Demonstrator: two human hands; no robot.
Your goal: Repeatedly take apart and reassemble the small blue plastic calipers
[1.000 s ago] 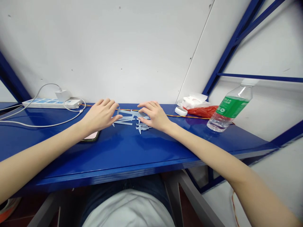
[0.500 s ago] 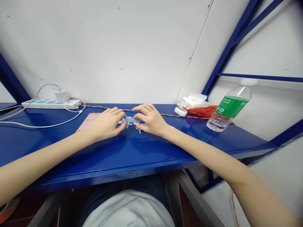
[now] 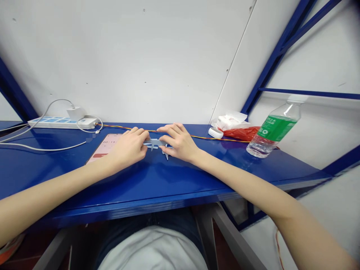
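- Where they lay loose a second ago, plastic pieces (image 3: 154,143) now bunch on the desk (image 3: 168,180): gathered.
- Left hand (image 3: 128,148) at their 9 o'clock, right hand (image 3: 181,144) at 3; both grips pinched on them.
- Phone (image 3: 104,147) further at 9 o'clock, now uncovered.

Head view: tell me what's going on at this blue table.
A person sits at the table with both bare arms stretched over it. The left hand and the right hand each pinch one end of a flat grey piece, held just above the tabletop. A few small pieces of the same grey lie under the right hand. A phone with its screen lit lies beside the left hand. A power strip sits far left, and a bottle stands to the right.
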